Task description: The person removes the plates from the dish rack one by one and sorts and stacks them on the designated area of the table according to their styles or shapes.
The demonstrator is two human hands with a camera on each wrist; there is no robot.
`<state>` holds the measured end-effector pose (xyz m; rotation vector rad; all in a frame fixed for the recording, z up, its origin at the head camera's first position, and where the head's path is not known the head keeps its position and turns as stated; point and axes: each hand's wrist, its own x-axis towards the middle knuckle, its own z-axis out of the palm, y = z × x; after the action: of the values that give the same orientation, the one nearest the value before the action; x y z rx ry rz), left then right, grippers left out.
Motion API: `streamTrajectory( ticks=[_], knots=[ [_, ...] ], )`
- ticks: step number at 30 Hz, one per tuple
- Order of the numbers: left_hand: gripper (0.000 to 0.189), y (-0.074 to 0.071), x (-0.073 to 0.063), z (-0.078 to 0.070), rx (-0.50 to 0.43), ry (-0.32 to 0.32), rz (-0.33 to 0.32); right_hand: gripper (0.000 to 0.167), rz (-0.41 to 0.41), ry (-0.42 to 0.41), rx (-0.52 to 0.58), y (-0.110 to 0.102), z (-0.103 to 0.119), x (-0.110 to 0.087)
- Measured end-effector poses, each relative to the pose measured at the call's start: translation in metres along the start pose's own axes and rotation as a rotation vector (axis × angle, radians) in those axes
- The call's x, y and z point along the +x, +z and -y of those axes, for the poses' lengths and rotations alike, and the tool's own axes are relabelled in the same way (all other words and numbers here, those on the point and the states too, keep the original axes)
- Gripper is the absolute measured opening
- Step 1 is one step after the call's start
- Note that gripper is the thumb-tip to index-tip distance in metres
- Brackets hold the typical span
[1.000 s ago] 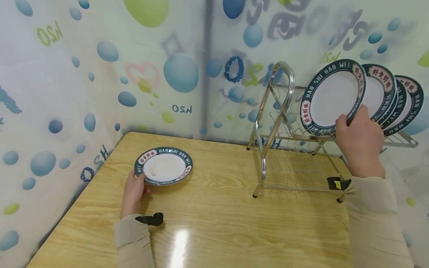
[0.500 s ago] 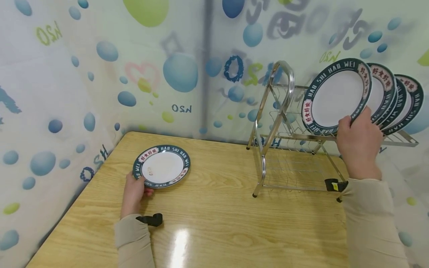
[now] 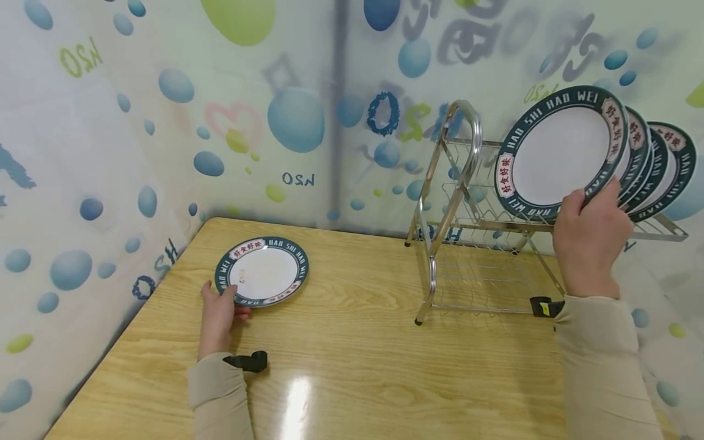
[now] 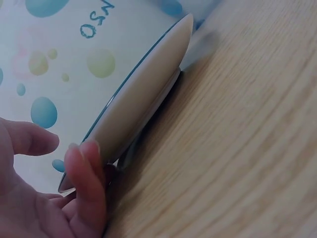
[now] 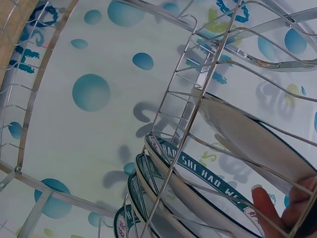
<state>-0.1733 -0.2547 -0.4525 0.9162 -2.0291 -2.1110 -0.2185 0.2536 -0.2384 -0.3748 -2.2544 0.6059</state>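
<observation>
Near the table's far left corner, a white plate (image 3: pixel 266 272) with a dark green lettered rim lies on the wooden table. My left hand (image 3: pixel 219 315) is at its near left rim; in the left wrist view the thumb (image 4: pixel 37 139) stands apart from the plate and the fingers are beside its underside. At the upper right, my right hand (image 3: pixel 591 244) pinches the lower rim of a matching plate (image 3: pixel 561 153) on the top tier of the metal dish rack (image 3: pixel 478 223). Several like plates (image 3: pixel 679 159) lean behind it in the rack.
The rack's lower tier (image 3: pixel 484 281) stands over the table (image 3: pixel 352 366) at the right. A patterned wall covering (image 3: pixel 308 201) closes off the back and left sides. Black straps (image 3: pixel 250 361) are on both wrists.
The plate in my right hand has shifted right and slightly up, closer to the other plates. The left plate has moved slightly left, and my left thumb has come away from its rim.
</observation>
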Motion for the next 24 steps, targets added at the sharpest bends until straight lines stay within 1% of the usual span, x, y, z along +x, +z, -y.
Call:
streamTrajectory(
  ticks=[3, 7, 9, 12, 15, 17, 19, 22, 24],
  knots=[
    [0.070, -0.001, 0.001, 0.001, 0.012, -0.001, -0.020, 0.046, -0.052, -0.013, 0.033, 0.002, -0.001, -0.001],
    [0.068, -0.001, 0.002, 0.001, 0.022, 0.006, -0.028, 0.043, -0.132, -0.018, 0.079, 0.003, -0.002, -0.001],
    [0.068, -0.001, 0.002, 0.001, 0.018, 0.008, -0.030, 0.041, -0.166, -0.008, 0.099, 0.004, -0.002, 0.000],
    [0.069, 0.000, 0.002, 0.000, 0.005, -0.001, -0.041, 0.037, -0.206, 0.024, 0.169, 0.004, -0.003, 0.001],
    [0.070, 0.001, 0.003, 0.000, -0.010, -0.007, -0.051, 0.034, -0.211, 0.067, 0.256, 0.003, -0.004, 0.000],
    [0.069, 0.001, 0.003, 0.000, -0.017, -0.005, -0.053, 0.033, -0.188, 0.091, 0.343, 0.001, -0.005, 0.000],
    [0.068, 0.002, 0.003, 0.000, -0.020, -0.001, -0.053, 0.033, -0.158, 0.116, 0.451, -0.003, -0.004, -0.001],
    [0.068, 0.002, 0.003, 0.001, -0.020, 0.000, -0.055, 0.034, -0.128, 0.168, 0.688, -0.009, -0.003, -0.001],
    [0.068, 0.002, 0.003, 0.001, -0.020, -0.007, -0.058, 0.034, -0.129, 0.186, 0.843, -0.013, -0.002, -0.003]
  ],
)
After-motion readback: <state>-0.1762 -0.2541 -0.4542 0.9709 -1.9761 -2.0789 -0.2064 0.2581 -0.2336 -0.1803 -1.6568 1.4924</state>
